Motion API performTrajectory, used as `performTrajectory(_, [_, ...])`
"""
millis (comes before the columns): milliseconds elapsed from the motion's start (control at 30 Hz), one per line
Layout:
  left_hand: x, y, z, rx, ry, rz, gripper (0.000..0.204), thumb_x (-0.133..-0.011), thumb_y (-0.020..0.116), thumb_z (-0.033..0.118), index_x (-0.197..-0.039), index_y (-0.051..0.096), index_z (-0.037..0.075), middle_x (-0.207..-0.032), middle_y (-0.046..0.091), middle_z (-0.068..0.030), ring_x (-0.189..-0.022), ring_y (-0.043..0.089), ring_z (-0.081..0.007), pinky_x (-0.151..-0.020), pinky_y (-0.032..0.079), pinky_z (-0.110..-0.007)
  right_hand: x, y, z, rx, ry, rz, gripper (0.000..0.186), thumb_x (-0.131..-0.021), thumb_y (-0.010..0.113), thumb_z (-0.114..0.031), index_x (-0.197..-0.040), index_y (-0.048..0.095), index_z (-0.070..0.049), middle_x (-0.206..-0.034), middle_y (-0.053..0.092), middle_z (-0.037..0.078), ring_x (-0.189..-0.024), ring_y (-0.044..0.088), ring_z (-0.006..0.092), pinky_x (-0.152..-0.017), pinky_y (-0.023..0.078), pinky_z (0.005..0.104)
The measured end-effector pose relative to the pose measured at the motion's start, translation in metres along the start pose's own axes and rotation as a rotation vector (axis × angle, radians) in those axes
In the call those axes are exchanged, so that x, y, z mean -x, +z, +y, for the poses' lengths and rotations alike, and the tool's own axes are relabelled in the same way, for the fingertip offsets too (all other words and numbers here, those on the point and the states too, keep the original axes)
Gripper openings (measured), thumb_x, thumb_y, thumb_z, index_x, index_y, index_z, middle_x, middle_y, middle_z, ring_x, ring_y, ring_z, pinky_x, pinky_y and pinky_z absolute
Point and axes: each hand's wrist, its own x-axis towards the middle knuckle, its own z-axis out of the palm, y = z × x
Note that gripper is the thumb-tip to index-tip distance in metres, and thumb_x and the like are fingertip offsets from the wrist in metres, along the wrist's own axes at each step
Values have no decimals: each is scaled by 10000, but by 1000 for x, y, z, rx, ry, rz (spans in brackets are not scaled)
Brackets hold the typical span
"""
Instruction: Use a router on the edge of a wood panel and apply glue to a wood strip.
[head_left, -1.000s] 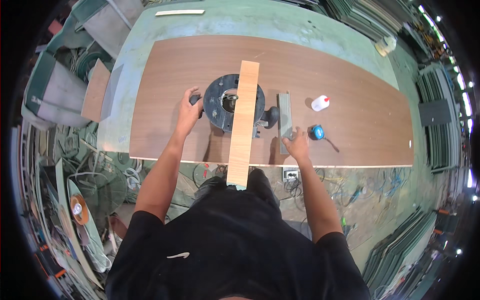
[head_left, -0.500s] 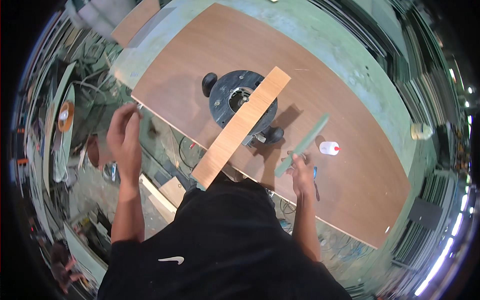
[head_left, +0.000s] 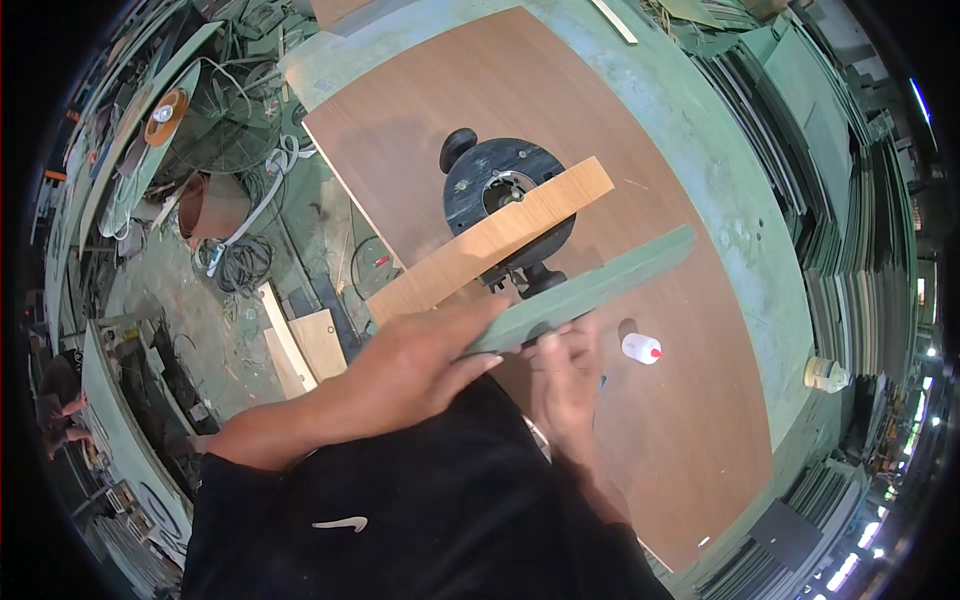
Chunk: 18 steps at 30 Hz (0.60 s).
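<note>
A long narrow strip of green board (head_left: 610, 283) is in both my hands, slanting up to the right above the table panel. My left hand (head_left: 430, 350) is closed on its near-left end. Bent fingers of my right hand (head_left: 565, 385) grip the lower edge by the middle; the board partly hides them. Just beyond stands a router (head_left: 470, 190) with its round black base plate facing up and a knob handle on either side. Across that plate lies a light wood strip (head_left: 480, 240), whose near end reaches past the panel's edge close to my left hand.
The brown wood-grain panel (head_left: 690, 440) rests on a larger pale green surface (head_left: 750, 230). A white glue bottle with a red tip (head_left: 642, 348) lies right of my right hand. At left are a cable coil (head_left: 243, 265), wood offcuts (head_left: 320, 345) and a reddish bucket (head_left: 212, 207).
My left hand has come in from the far left and taken hold of the green strip's near end. The strip has swung flatter, and the view has shifted.
</note>
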Motion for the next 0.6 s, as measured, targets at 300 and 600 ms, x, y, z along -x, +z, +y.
performTrajectory(300, [-7, -19, -13, -9, -161, 18, 657, -876, 786, 148, -1451, 496, 14, -1299, 611, -223, -1172, 616, -407, -990, 489, -443, -108, -46, -46, 176, -132, -35, 680, -1013, 649, -214, -1554, 300, 8, -1131, 649, 139, -880, 669, 176, -701, 554, 298])
performTrajectory(600, [-20, -19, -43, -468, -118, 103, 672, -761, 847, 184, -1333, 544, 4, -1107, 517, -161, -1061, 521, -372, -889, 443, -476, -145, -48, -38, 435, 69, -39, 625, -972, 720, -244, -1445, 397, 6, -1031, 667, 121, -763, 675, 193, -639, 560, 287])
